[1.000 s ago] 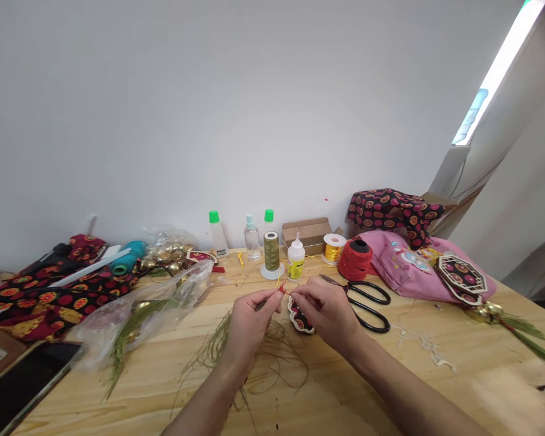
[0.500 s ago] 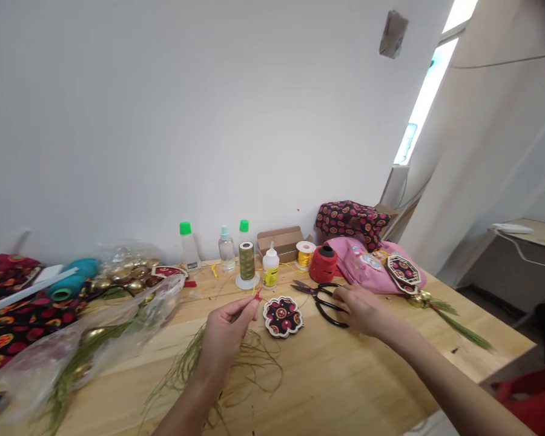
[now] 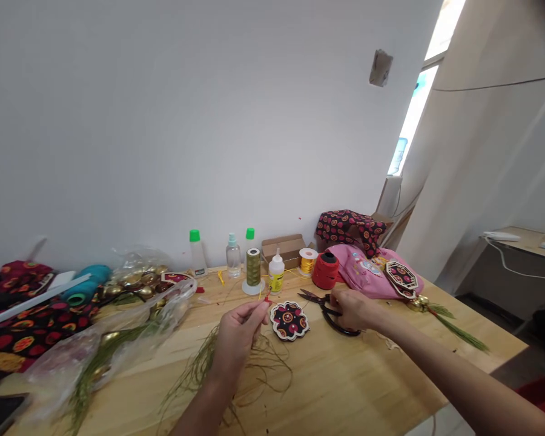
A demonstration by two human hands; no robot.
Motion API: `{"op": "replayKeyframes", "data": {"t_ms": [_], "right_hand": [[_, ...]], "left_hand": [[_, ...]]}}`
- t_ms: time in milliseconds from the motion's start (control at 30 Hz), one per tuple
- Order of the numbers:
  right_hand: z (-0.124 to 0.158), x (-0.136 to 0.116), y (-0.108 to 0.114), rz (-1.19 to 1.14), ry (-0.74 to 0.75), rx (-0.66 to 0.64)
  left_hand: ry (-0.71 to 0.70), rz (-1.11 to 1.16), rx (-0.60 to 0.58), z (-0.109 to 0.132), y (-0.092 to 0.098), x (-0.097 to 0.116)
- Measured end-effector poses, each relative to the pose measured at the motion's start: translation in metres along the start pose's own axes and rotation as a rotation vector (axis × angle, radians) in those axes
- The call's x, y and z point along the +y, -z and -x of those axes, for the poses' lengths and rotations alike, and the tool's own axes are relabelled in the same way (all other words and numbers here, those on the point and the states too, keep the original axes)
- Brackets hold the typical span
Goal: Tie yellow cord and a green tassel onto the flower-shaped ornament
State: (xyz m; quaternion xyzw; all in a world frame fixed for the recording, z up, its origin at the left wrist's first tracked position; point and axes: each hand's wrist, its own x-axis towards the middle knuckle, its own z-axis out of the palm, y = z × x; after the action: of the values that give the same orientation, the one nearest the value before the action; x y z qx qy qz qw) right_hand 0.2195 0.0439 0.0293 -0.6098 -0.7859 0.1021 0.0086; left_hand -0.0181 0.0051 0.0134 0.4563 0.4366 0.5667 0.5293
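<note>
My left hand [image 3: 240, 333] is closed in a pinch on a red thread [image 3: 267, 298], whose bright tip sticks up past thumb and forefinger. Loose olive-green threads [image 3: 272, 357] spread over the table under and around that hand. Just right of it lies a flower-shaped ornament [image 3: 289, 321] with dark patterned fabric and a pale scalloped rim. My right hand [image 3: 352, 309] has its fingers closed around the handles of black scissors [image 3: 320, 300], which lie low over the table with their blades pointing left.
Along the wall stand a spool of olive thread [image 3: 253, 267], a glue bottle [image 3: 276, 274], a yellow cord spool [image 3: 307, 263] and a red thread cone [image 3: 326, 270]. A pink bag [image 3: 363, 272] bears another ornament [image 3: 402, 280]. Plastic bags [image 3: 131, 339] and patterned fabric [image 3: 22, 327] lie left.
My right hand's fingers have closed further around the scissors' handles, and the scissors have turned slightly. My left hand keeps its pinch. The whole view has shifted a little.
</note>
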Motion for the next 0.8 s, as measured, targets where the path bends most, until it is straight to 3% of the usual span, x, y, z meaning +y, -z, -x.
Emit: {"op": "replayKeyframes", "data": {"t_ms": [233,367,567,667,800], "right_hand": [[0.008,0.006,0.014,-0.065,-0.022,-0.177],[0.015,0.004,0.017,-0.021,-0.03,-0.195],[0.033,0.0,0.035,0.05,0.207,-0.204],[0.045,-0.001,0.046,-0.037,0.289,-0.089],[0.053,-0.01,0.049,-0.383,0.31,0.257]], "left_hand": [[0.051,0.178,0.005,-0.001,0.0,0.004],[0.061,0.213,0.007,-0.001,-0.001,0.004],[0.063,0.254,0.055,-0.001,0.0,0.003],[0.1,0.319,0.087,-0.002,0.003,0.001],[0.156,0.354,0.081,-0.003,0.006,-0.001]]}}
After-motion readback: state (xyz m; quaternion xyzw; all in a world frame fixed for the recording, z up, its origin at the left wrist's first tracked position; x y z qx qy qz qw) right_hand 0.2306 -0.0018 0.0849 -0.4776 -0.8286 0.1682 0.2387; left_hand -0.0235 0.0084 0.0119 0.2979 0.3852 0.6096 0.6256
